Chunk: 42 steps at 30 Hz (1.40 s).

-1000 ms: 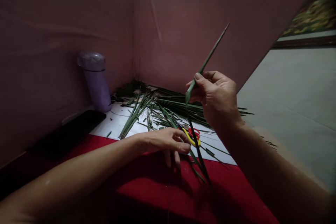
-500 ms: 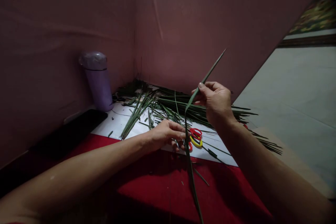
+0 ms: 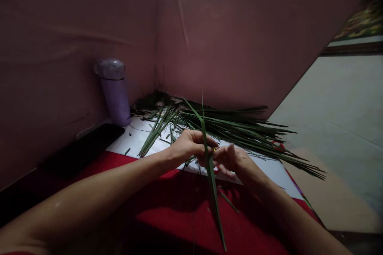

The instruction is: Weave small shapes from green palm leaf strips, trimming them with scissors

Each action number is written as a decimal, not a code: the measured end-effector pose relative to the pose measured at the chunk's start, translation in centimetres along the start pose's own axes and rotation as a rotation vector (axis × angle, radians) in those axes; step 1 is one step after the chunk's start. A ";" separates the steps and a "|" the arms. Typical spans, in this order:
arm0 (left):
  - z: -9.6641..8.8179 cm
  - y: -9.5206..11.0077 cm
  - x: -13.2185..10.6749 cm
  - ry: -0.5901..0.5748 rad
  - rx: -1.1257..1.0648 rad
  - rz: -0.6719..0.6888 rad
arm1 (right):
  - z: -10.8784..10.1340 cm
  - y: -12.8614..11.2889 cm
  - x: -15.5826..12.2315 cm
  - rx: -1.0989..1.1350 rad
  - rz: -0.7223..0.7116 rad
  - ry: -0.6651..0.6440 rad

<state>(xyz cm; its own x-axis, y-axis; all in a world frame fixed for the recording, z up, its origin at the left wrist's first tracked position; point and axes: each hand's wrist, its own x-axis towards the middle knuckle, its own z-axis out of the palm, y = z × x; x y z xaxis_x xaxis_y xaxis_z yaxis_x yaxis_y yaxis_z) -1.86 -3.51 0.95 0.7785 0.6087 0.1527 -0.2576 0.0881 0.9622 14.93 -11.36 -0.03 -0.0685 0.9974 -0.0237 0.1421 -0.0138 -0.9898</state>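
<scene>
The left hand (image 3: 189,144) pinches a green leaf (image 3: 212,187) — right hand (image 3: 236,160) close by.

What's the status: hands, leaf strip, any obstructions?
Left hand holding green leaf strip. Right hand beside it, contact unclear. Leaf pile behind; no obstruction visible.
</scene>
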 end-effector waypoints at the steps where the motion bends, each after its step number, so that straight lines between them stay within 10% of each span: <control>1: 0.0 0.3 0.0 0.013 0.008 0.021 | 0.3 0.2 -0.4 0.024 0.010 -0.053; 7: 0.3 1.5 -0.4 0.054 0.101 0.119 | 2.2 -0.3 -2.0 0.031 0.093 -0.293; 19: 0.1 3.2 -0.1 0.239 0.138 0.401 | 2.6 0.2 -2.0 0.027 0.164 -0.370; 28: 0.1 5.4 0.4 0.134 0.023 0.479 | 2.0 1.1 -1.5 0.029 0.050 -0.384; 34: 0.2 5.9 1.8 0.156 0.040 0.281 | 1.9 0.1 -0.7 0.127 0.026 -0.189; 42: -0.5 0.3 4.6 0.414 0.041 -0.222 | 0.7 -0.3 4.1 0.364 0.146 -0.090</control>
<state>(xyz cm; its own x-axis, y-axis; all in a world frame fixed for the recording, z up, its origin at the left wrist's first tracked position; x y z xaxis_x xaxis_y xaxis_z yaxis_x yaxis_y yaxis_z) 1.37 -0.34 1.81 0.5161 0.8429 -0.1523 -0.0819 0.2256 0.9708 13.95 -7.28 0.05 -0.1619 0.9731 -0.1637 -0.2014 -0.1950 -0.9599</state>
